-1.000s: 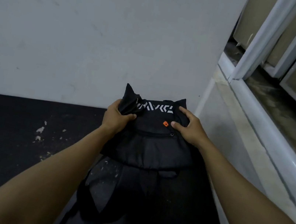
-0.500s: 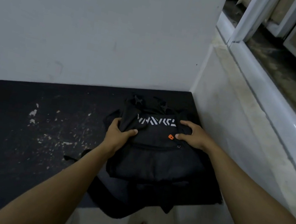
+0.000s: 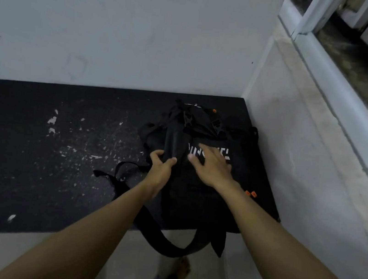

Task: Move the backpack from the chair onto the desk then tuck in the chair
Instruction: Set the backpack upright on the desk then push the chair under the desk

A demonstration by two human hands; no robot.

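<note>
Against the corner where the two pale walls (image 3: 124, 21) meet, one black desk (image 3: 31, 151) fills the view, its top flecked with white chips. One black backpack (image 3: 194, 203) lies flat on the desk's right end, close to the side wall, with one shoulder strap (image 3: 162, 239) looping off the front edge. Your left hand (image 3: 161, 172) has its fingers curled closed around a fold of fabric at the backpack's left side. Your right hand (image 3: 212, 168) lies flat on top with its fingers spread, pressing down and holding nothing. Three small orange tabs show on the backpack: one near its far end and two beside your right wrist. The step in hand appears to be the end of placing: the backpack already rests on the desk. Your next move calls for letting go with both hands, perhaps lifting the hanging strap onto the desk, then turning to the chair, which is not in view.
</note>
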